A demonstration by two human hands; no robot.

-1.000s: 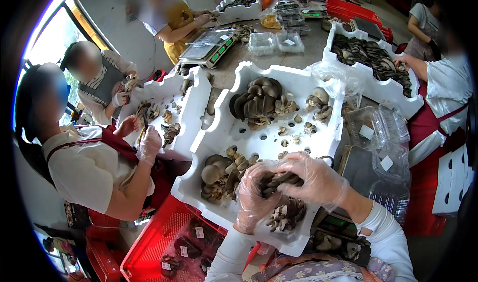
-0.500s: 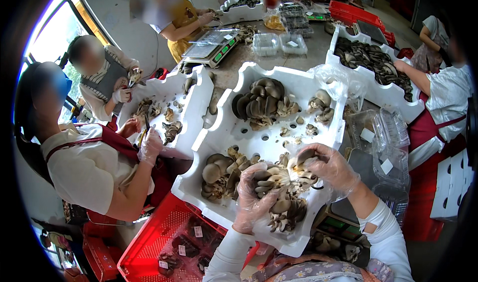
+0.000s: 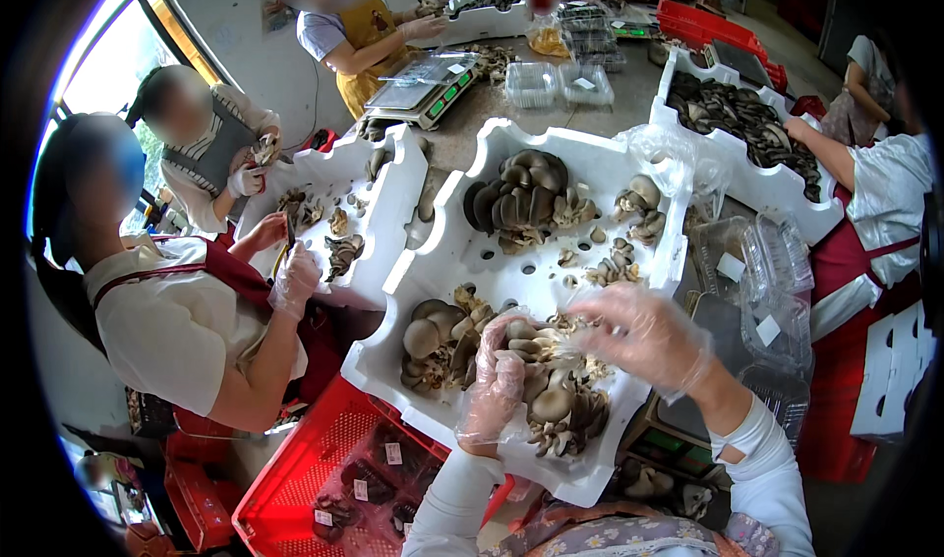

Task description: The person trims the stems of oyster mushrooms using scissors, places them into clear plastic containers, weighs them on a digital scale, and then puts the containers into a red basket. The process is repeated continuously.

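In a clear plastic glove, my left hand (image 3: 494, 385) is closed around a cluster of grey oyster mushrooms (image 3: 529, 343) at the near side of a white foam box (image 3: 393, 346). My right hand (image 3: 651, 343), gloved too and smeared by motion, is beside the cluster's pale stems, fingers stretched out and thumb apart. Below the hands lies another mushroom clump (image 3: 565, 410). Further clumps sit at the box's left (image 3: 433, 336) and far end (image 3: 526, 198). Small torn pieces (image 3: 615, 265) lie toward the right wall.
Clear plastic trays (image 3: 767, 292) are stacked right of the box. A red crate (image 3: 295, 478) with packed mushrooms stands below left. Co-workers sit left around another foam box (image 3: 388, 203); one at right reaches into a full box (image 3: 752, 129). A scale (image 3: 423, 100) stands on the table.
A torn mushroom piece now lies near the box's right wall, and my right hand no longer pinches the cluster's edge. My left hand keeps its hold.
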